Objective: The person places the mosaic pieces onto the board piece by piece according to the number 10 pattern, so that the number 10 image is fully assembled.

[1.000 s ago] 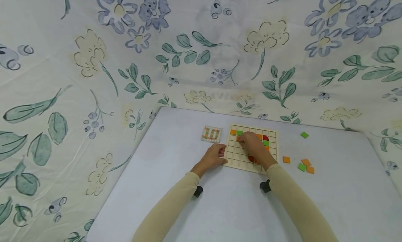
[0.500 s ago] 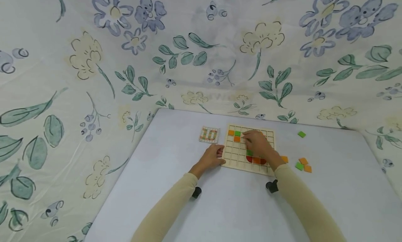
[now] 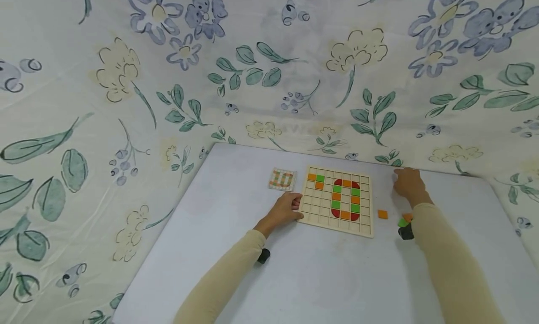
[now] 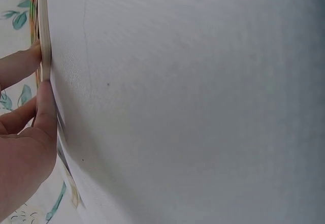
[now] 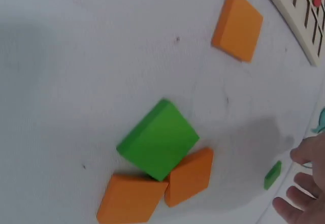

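Note:
My left hand point(image 3: 283, 211) grips the lower left edge of a wooden grid board point(image 3: 313, 207); in the left wrist view its thumb and fingers meet the board's edge point(image 4: 44, 31). Set in the grid is an oval ring of red, green and orange tiles point(image 3: 345, 215). A green tile point(image 3: 320, 178) and two orange ones point(image 3: 319, 185) fill cells at the upper left. My right hand point(image 3: 409, 186) reaches to the far right, fingers spread, close over a lone green tile point(image 5: 272, 175). That tile is hidden beneath the hand in the head view.
A patterned card point(image 3: 282, 179) lies left of the board. Right of the board is a loose orange tile point(image 5: 237, 27). A green tile point(image 5: 160, 138) touches two orange tiles point(image 5: 133, 198) nearer me. Floral cloth point(image 3: 269, 81) rises behind the white table point(image 3: 307, 277).
My right hand has moved from the board's upper left cells to the far right of the table, uncovering the ring of tiles. My left hand stays at the board's edge.

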The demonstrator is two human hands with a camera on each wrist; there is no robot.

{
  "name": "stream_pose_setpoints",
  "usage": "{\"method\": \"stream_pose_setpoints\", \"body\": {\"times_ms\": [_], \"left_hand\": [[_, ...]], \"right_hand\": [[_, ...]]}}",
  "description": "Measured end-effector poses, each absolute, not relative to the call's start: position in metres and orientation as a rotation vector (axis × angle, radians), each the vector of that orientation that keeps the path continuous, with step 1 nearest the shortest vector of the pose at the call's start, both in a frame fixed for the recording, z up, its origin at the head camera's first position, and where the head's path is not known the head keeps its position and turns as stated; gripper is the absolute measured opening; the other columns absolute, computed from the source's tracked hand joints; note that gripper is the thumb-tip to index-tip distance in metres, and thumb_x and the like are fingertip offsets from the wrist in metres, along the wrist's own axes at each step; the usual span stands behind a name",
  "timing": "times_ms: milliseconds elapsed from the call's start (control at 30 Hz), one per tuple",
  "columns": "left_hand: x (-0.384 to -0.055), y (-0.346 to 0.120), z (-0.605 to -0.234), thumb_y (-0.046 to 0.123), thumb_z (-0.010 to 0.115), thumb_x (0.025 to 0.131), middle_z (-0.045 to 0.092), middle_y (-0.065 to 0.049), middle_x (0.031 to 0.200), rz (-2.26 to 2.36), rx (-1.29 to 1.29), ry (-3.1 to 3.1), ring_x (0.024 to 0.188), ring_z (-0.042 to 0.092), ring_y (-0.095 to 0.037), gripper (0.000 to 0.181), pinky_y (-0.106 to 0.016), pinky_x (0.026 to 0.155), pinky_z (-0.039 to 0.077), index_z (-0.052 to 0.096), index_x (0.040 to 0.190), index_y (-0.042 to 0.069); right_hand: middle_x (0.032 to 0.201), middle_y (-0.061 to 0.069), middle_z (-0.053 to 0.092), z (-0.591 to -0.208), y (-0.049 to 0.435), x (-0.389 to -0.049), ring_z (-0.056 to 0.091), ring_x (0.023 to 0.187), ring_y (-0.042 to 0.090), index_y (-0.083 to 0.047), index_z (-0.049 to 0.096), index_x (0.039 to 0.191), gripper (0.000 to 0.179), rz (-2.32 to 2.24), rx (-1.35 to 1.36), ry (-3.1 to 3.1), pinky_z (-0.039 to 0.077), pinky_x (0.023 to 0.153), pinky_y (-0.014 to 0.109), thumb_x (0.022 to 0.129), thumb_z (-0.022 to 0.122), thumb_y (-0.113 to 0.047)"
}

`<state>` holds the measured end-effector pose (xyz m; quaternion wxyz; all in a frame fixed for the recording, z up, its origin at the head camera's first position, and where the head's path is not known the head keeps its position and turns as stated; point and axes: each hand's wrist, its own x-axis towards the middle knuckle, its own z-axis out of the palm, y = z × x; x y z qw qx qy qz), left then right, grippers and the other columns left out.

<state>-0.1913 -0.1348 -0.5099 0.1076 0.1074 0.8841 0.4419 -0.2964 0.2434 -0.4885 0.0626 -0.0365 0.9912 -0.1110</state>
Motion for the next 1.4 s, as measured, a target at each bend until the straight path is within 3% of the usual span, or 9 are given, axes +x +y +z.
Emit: {"method": "stream_pose_setpoints", "body": {"times_ms": [233, 533, 767, 900, 1033, 1400], "left_hand": [[-0.19, -0.133, -0.509, -0.002, 0.079, 0.078, 0.053, -0.012, 0.109, 1.25, 0.301, 2.633, 0.1, 0.056, -0.021, 0.064, -0.025, 0.087, 0.053, 0.05, 0.134, -0.009], [-0.189, -0.131, -0.51, -0.002, 0.078, 0.079, 0.052, -0.012, 0.11, 1.27, 0.297, 2.62, 0.101, 0.055, -0.021, 0.062, -0.025, 0.089, 0.052, 0.05, 0.134, -0.009], [-0.189, -0.13, -0.51, -0.001, 0.078, 0.079, 0.052, -0.012, 0.11, 1.252, 0.296, 2.633, 0.1, 0.055, -0.021, 0.062, -0.024, 0.088, 0.052, 0.05, 0.134, -0.009], [-0.19, -0.133, -0.509, -0.001, 0.078, 0.079, 0.052, -0.011, 0.11, 1.24, 0.281, 2.634, 0.101, 0.055, -0.021, 0.062, -0.024, 0.088, 0.052, 0.05, 0.134, -0.008], [-0.191, -0.134, -0.51, 0.0, 0.079, 0.079, 0.053, -0.011, 0.111, 1.232, 0.291, 2.644, 0.101, 0.055, -0.02, 0.063, -0.025, 0.088, 0.052, 0.05, 0.135, -0.007], [-0.191, -0.132, -0.509, -0.002, 0.079, 0.078, 0.053, -0.012, 0.11, 1.245, 0.319, 2.627, 0.1, 0.055, -0.021, 0.063, -0.023, 0.087, 0.052, 0.05, 0.134, -0.009]], "right_hand": [[0.116, 0.039, 0.052, -0.494, 0.262, -0.291, 0.047, 0.112, 0.054, 0.022, 0.053, 0.114, 0.03, -0.309, -0.116, 2.918, 0.039, 0.101, 0.06, 0.09, 0.05, 0.003], [0.121, 0.036, 0.054, -0.502, 0.268, -0.282, 0.046, 0.118, 0.053, 0.018, 0.056, 0.117, 0.029, -0.594, 0.05, 2.999, 0.038, 0.101, 0.062, 0.091, 0.05, 0.006], [0.112, 0.036, 0.059, -0.494, 0.265, -0.277, 0.053, 0.105, 0.05, 0.018, 0.059, 0.113, 0.032, -0.673, -0.063, 3.084, 0.043, 0.095, 0.062, 0.086, 0.06, 0.001], [0.1, 0.03, 0.065, -0.487, 0.24, -0.28, 0.059, 0.09, 0.04, 0.017, 0.063, 0.11, 0.032, -0.758, -0.281, 3.164, 0.051, 0.082, 0.055, 0.083, 0.069, 0.001], [0.095, 0.023, 0.068, -0.478, 0.206, -0.279, 0.057, 0.083, 0.032, 0.013, 0.066, 0.111, 0.029, -0.795, -0.511, 3.13, 0.052, 0.074, 0.047, 0.085, 0.069, -0.001], [0.096, 0.014, 0.071, -0.488, 0.113, -0.254, 0.06, 0.084, 0.027, 0.004, 0.072, 0.107, 0.025, -0.867, -0.917, 2.961, 0.054, 0.074, 0.042, 0.084, 0.069, -0.005]]}}
